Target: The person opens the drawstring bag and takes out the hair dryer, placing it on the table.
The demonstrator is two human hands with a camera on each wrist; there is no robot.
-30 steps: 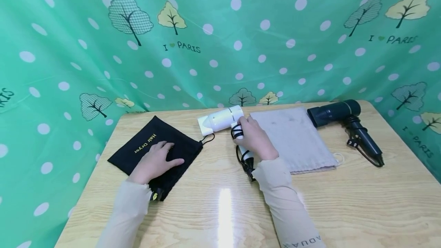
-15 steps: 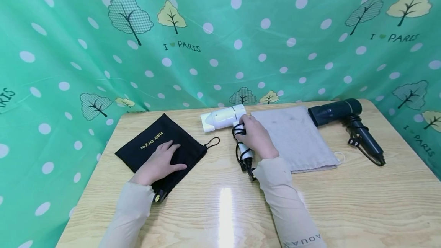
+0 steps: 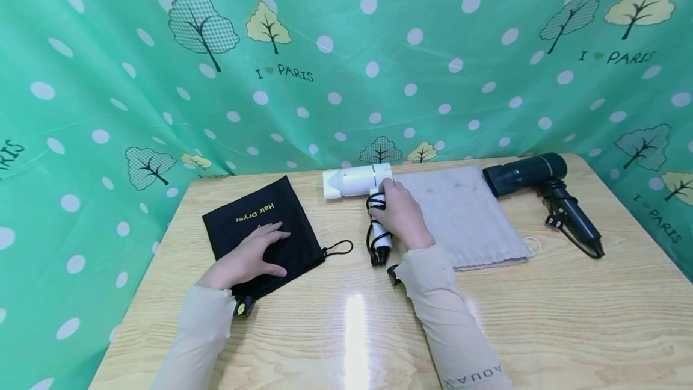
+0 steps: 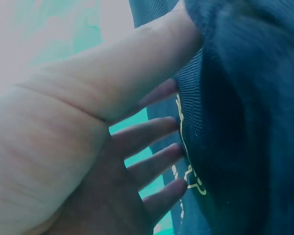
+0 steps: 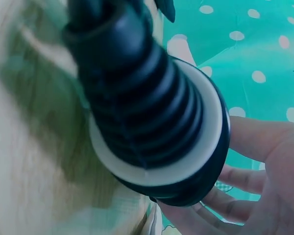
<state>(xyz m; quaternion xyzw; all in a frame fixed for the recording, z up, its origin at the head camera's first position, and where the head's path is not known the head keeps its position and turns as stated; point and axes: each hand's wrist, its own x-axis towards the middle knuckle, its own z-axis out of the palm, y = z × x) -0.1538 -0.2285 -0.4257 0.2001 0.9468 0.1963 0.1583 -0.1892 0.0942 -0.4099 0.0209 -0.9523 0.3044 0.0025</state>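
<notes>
My left hand [image 3: 243, 260] lies with spread fingers on a black drawstring pouch [image 3: 295, 212] printed "Hair Dryer" in gold, left of centre. Close up in the left wrist view, the fingertips [image 4: 169, 128] touch its dark cloth, and the thumb tip is hidden behind a fold. My right hand [image 3: 403, 215] grips the handle of a white hair dryer [image 3: 354, 181], whose black cord is wound round that handle. The dryer lies on the table, nozzle to the left. Its ribbed black cord sleeve [image 5: 142, 107] fills the middle of the right wrist view.
A grey cloth pouch [image 3: 446, 203] lies flat just right of my right hand. Beyond it, at the table's right, is a black hair dryer [image 3: 525, 174] with its cord wrapped. A green patterned curtain [image 3: 303, 107] hangs along the back and left edges of the wooden table [image 3: 303, 342].
The black pouch has turned clockwise under my left hand and slid right. My right hand has swung the white dryer slightly clockwise, its nozzle moving back and to the right.
</notes>
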